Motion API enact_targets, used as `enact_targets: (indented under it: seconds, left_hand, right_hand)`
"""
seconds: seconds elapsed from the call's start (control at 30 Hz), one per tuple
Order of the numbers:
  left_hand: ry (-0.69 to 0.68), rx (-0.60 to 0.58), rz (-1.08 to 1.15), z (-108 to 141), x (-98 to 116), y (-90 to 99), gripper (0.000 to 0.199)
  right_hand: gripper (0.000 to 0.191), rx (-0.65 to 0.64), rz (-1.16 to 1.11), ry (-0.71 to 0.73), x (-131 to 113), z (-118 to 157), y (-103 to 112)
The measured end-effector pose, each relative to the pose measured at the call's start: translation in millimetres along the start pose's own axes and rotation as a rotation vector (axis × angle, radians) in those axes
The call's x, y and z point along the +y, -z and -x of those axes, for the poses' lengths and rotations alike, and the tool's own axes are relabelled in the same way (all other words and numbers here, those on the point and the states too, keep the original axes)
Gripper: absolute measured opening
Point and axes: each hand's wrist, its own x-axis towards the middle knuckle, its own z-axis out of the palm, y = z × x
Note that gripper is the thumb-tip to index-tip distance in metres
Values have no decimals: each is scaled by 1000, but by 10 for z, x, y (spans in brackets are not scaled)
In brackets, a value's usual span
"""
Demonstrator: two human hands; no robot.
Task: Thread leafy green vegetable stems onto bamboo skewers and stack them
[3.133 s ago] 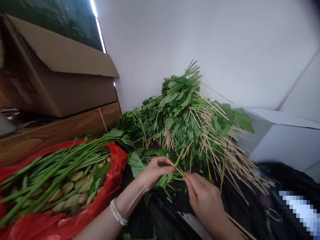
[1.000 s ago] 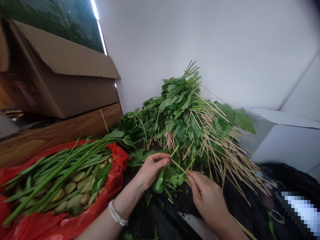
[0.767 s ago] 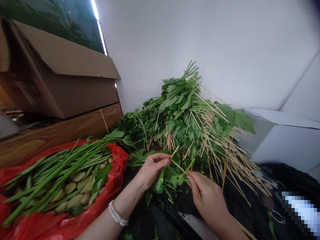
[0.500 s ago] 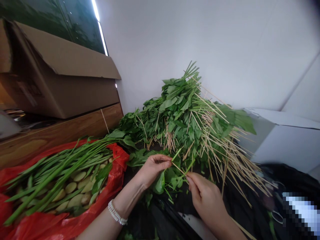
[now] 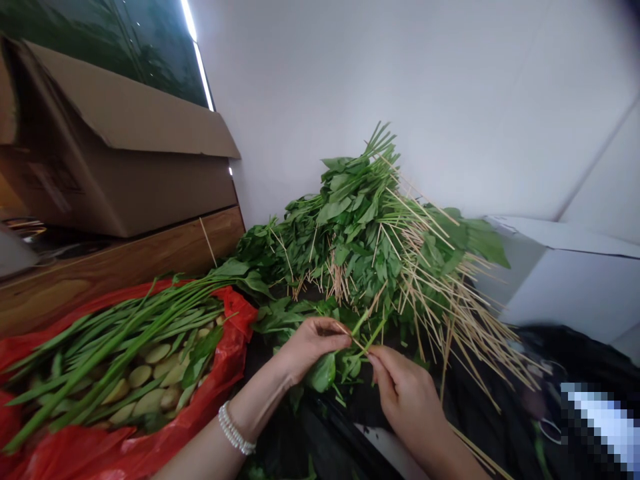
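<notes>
My left hand [image 5: 313,347], a beaded bracelet on its wrist, pinches a sprig of leafy greens [image 5: 323,373] between thumb and fingers; the leaves hang below it. My right hand [image 5: 407,390] is closed on a thin bamboo skewer [image 5: 361,346]. The skewer's front part spans the small gap between the hands and reaches my left fingertips. Two green stems [image 5: 376,335] stick up beside it, one crossing the skewer near my right fingertips. Whether the tip passes through the sprig's stem is hidden by my left fingers.
Behind the hands rises a big pile of skewered greens [image 5: 345,213], its many skewers [image 5: 465,313] pointing right. At left, a red plastic bag [image 5: 240,320] holds long green stalks and potato slices [image 5: 140,376]. A cardboard box [image 5: 170,187], a white box [image 5: 565,287] and black plastic [image 5: 505,420] surround this.
My left hand has shifted right, along the skewer, so the gap between my hands is smaller. My right hand has moved slightly left. The pile and bag stay as they were.
</notes>
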Motion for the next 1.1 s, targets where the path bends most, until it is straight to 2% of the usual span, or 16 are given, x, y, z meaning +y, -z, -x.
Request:
enact_targets:
  seconds: [0.1,0.2,0.27,0.33,0.43,0.53,0.67,0.73,0.8,0.97,1.03,1.1]
  left_hand:
    - [2,-79,-64,24,-22,-47,21]
    - [-50,-127,-147,35,47,-14,28]
    - [-108,-95,-191,25,118,51,35]
    - [-143,-5,-193,0,167,118,46]
    - [-146,85,-236,-44,145,153,49]
    - [-248,38,-560,-55,32,94,30]
    - [-403,-125,-1162,-19,-117,18,14]
    - [-434,-176,-1350,-8,-175,16,13]
    - [-448,-197,-1439,-10,-237,23,12]
    - [-450,-186,-1454,-14,-362,-21,8]
    - [-454,-157,-1359,1,-322,-54,7]
    - [-469,-104,-1150,17,-208,-70,5]
  right_hand:
    - [25,-35,-20,1,-6,-2,-6]
    - [25,-95,-78,-27,-8,-64,93]
    - [26,-170,-209,-72,-5,-130,226]
    - [29,-240,-386,-142,-3,-189,379]
    - [31,-252,-572,-266,-18,-227,550]
    - [28,-298,-632,-301,-53,-215,595]
    - [25,-400,-614,-216,-90,-195,525]
    - [25,-434,-599,-203,-96,-191,481]
    - [23,-465,-584,-204,-96,-185,445]
    - [24,-484,-558,-202,-76,-156,384]
    - [23,-475,-552,-209,-66,-149,370]
    - [23,-476,-566,-220,-62,-149,367]
